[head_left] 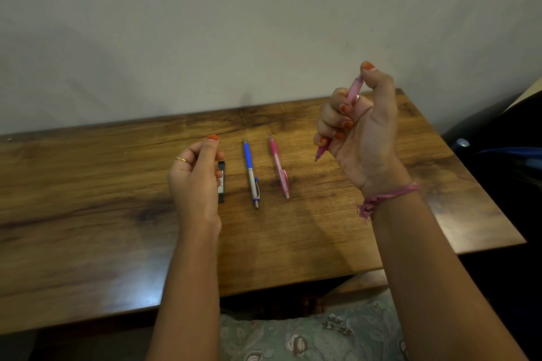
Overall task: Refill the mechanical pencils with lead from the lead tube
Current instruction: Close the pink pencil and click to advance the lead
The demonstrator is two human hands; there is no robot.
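Right hand (356,129) grips a pink pencil (353,91) held up, tip down-left, thumb on cap — left hand (196,176) loosely curled, holding nothing, hovers right over the lead tube (222,182) lying lengthwise on the table (88,184).

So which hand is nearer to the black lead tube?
Left. The left hand hovers right beside the lead tube, partly covering it; the right hand is raised far right, gripping a pink pencil.
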